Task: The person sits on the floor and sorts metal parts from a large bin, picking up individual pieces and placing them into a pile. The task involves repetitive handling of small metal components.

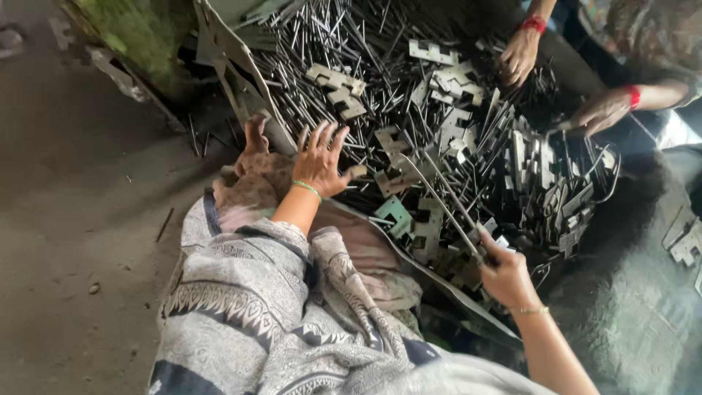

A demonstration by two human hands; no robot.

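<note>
Heap of thin metal rods [351,66] and notched flat metal plates [453,80], filling the upper centre, no packaging or labels visible. Left hand [319,162]: fingers spread, palm down, at the heap's near edge. Right hand [506,274]: closed around one long rod [446,201], slanted up-left. Another person's two hands [518,57], top right, partly cut off.

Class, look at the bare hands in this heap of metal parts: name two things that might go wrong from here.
1. The right hand grips thin grey metal rods; bare skin could be pricked or cut.
2. The left hand spreads open over the pile of flat notched metal plates, while another person's hands sort close by; hands might collide.
</note>
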